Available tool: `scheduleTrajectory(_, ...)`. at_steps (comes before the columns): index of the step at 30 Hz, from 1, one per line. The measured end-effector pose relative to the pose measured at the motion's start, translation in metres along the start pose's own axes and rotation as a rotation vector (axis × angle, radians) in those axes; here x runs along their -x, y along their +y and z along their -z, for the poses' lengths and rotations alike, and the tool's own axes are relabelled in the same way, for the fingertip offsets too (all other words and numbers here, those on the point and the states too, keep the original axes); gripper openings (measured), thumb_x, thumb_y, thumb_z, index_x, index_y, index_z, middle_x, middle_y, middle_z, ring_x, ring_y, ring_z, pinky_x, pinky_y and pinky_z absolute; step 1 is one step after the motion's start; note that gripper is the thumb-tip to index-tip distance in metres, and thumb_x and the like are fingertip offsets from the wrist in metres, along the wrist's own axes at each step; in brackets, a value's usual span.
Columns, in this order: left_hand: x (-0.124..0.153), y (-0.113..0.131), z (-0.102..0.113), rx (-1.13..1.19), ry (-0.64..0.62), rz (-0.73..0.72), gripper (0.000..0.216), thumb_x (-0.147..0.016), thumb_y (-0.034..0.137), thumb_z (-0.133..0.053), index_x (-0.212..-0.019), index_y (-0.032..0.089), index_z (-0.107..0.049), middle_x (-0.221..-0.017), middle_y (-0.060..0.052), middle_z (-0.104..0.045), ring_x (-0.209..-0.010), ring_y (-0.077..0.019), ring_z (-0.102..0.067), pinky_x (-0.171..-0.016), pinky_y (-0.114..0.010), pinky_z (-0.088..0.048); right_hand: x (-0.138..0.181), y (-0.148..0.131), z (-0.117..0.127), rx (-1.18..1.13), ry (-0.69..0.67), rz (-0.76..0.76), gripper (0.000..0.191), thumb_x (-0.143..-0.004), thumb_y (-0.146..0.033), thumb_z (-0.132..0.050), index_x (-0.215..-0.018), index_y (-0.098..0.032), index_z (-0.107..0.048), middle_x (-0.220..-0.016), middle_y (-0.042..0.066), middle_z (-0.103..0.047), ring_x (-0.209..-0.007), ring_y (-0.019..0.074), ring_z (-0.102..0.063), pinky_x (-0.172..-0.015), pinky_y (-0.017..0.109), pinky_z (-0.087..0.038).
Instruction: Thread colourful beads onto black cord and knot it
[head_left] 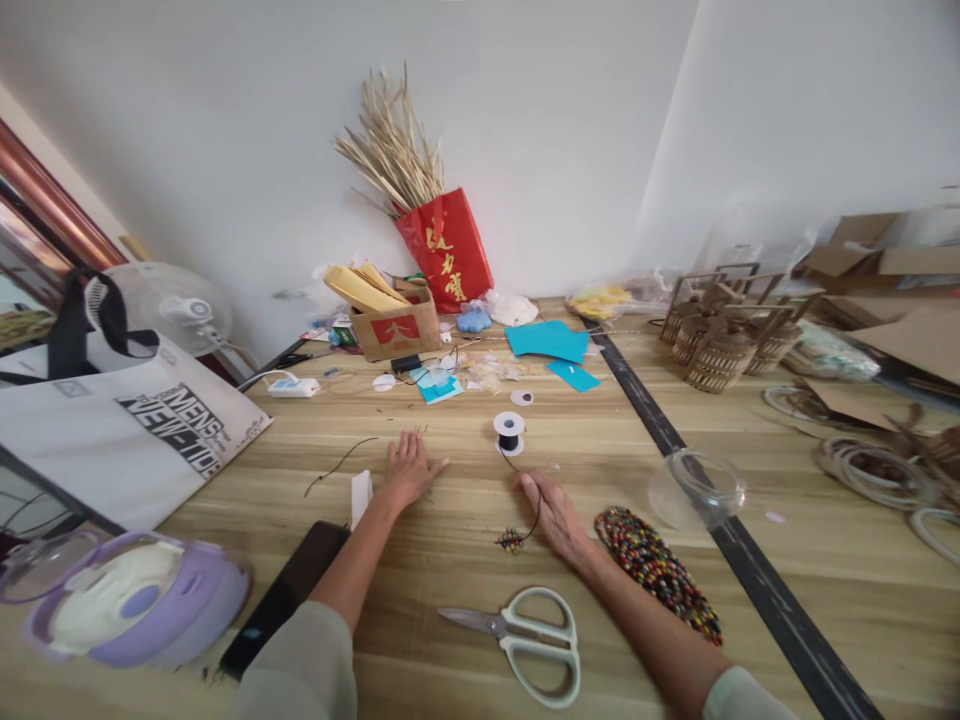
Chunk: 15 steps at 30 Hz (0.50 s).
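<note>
My left hand (407, 470) lies on the wooden table with its fingers stretched out and thumb spread, holding nothing I can see. A short black cord piece (341, 465) lies to its left. My right hand (553, 515) is closed on a thin black cord, its fingertips partly hidden. The cord runs up to a white spool (509, 430) wound with black cord, and down to a small cluster of colourful beads (511, 541) on the table. Beside my right wrist lies a heap of multicoloured bead strings (656, 570). White-handled scissors (536, 640) rest in front, blades pointing left.
A black phone (289, 595), a purple-lidded container (142, 600) and a white bag (135, 430) are on the left. Blue sheets (547, 342) and a cardboard box (397, 325) stand behind. To the right are a clear plastic tub (694, 490) and small woven baskets (720, 355).
</note>
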<state>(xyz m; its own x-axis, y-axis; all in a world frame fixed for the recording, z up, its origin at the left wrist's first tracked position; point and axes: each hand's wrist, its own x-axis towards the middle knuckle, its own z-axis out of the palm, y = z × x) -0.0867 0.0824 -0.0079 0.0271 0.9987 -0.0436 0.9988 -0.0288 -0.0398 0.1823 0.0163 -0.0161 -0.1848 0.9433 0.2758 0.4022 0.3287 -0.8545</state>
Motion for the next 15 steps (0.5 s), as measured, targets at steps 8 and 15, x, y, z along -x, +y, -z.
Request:
scheduleTrajectory(8, 0.03, 0.022, 0.009, 0.19, 0.219, -0.104, 0.067, -0.094, 0.05, -0.03, -0.136, -0.002, -0.038, -0.145, -0.025, -0.037, -0.141, -0.0382, -0.013, -0.111, -0.057, -0.018, 0.0, 0.0, 0.001, 0.002, 0.009, -0.005, 0.04, -0.097, -0.043, -0.029, -0.084, -0.02, -0.06, -0.081, 0.005, -0.064, -0.078, 0.0198, -0.06, -0.072, 0.031, -0.047)
scheduleTrajectory(15, 0.053, 0.064, 0.013, 0.482, 0.314, -0.51, 0.042, -0.092, 0.023, -0.039, -0.132, 0.013, -0.048, -0.133, -0.013, -0.052, -0.133, -0.0268, -0.035, -0.111, -0.046, -0.031, 0.002, -0.006, 0.001, -0.028, 0.026, 0.164, 0.036, -0.099, -0.039, -0.028, -0.088, -0.02, -0.057, -0.089, 0.007, -0.062, -0.088, 0.0189, -0.059, -0.08, 0.031, -0.048)
